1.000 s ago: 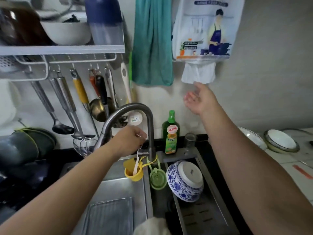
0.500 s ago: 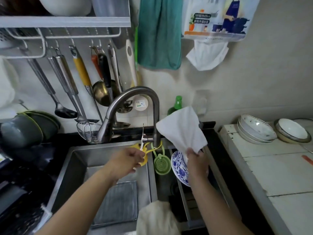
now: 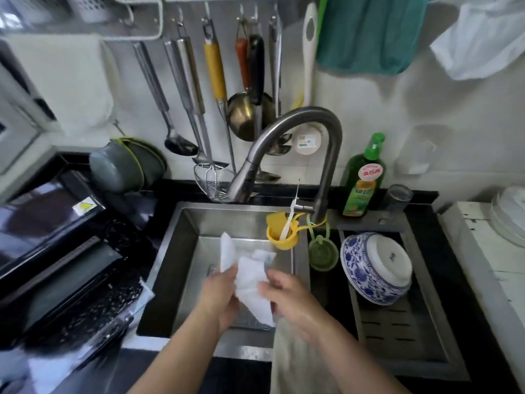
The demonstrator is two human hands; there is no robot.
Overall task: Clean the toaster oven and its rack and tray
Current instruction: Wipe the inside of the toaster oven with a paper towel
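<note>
Now both hands (image 3: 255, 297) round paper towel (image 3: 251, 282)

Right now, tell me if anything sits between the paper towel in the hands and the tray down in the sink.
Nothing visible does. Both hands, left and right, hold the paper towel over the sink; the tray lies directly below, uncovered.

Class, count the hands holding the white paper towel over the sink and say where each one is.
2. The left hand grips the paper towel from its left side; the right hand pinches it from the right, both above the sink.
</note>
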